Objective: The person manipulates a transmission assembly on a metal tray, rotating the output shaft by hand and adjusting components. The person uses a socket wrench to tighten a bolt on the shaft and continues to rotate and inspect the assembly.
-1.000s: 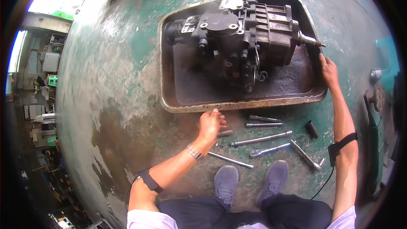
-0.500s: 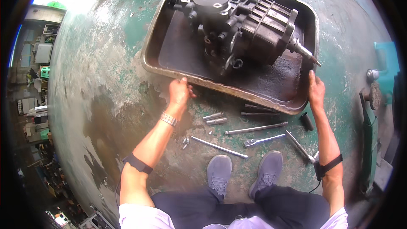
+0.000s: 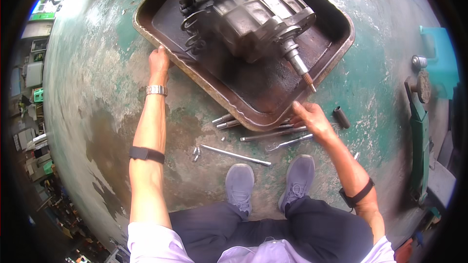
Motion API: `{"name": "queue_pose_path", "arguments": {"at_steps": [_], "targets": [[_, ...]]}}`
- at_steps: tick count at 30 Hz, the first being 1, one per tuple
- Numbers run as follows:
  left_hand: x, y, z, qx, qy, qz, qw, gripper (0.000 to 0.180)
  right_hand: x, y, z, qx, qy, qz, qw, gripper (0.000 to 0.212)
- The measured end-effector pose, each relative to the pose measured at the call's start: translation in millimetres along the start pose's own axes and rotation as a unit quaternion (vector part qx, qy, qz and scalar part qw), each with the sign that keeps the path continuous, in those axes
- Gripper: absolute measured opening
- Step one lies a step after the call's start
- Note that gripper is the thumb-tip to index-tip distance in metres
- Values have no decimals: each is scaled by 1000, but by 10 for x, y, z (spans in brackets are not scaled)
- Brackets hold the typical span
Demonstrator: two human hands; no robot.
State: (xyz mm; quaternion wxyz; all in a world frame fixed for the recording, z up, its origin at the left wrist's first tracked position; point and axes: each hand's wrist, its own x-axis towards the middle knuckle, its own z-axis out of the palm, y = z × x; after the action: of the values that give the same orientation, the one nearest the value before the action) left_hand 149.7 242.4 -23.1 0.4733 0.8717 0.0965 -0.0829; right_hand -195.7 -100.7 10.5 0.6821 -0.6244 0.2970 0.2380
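Observation:
A large metal drip tray [image 3: 214, 98] sits turned at an angle on the floor, its near corner over some tools. Inside it rests a dark metal gearbox [image 3: 248, 14], its splined shaft [image 3: 298, 63] reaching over the tray's right rim. My left hand [image 3: 159, 62] grips the tray's left rim, the thumb on top and the other fingers hidden beneath. My right hand [image 3: 313, 119] holds the rim by the near right corner, thumb uppermost.
Below the tray lie a long steel bar [image 3: 234, 155], a ratchet handle [image 3: 290, 142], small sockets [image 3: 196, 153] and a dark tube socket [image 3: 341, 117]. My shoes [image 3: 240, 182] stand close by. A green jack [image 3: 419, 136] is at the right, shelves [image 3: 34, 102] far left.
The tray with the gearbox has swung clockwise and shifted left, its near corner now covering part of the tools. Both my hands have moved left along with it.

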Motion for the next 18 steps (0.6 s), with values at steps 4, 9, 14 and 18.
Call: {"name": "queue_pose_path", "arguments": {"at_steps": [4,9,14,18], "targets": [[-652,-15,-23,0,-44,-19,999,38,37,-75,-733,-41,107,-56,992,37],[-1506,31,99,-68,-119,-94,986,53,442,-602,-1727,21,386,-155,909,50],[-1618,165,278,-25,-149,-98,984,55,1021,-1238,-2070,-177,383,-165,891,61],[-1585,139,384,91,-105,-17,990,57,1259,-1290,-1953,-432,394,-110,804,58]]}}
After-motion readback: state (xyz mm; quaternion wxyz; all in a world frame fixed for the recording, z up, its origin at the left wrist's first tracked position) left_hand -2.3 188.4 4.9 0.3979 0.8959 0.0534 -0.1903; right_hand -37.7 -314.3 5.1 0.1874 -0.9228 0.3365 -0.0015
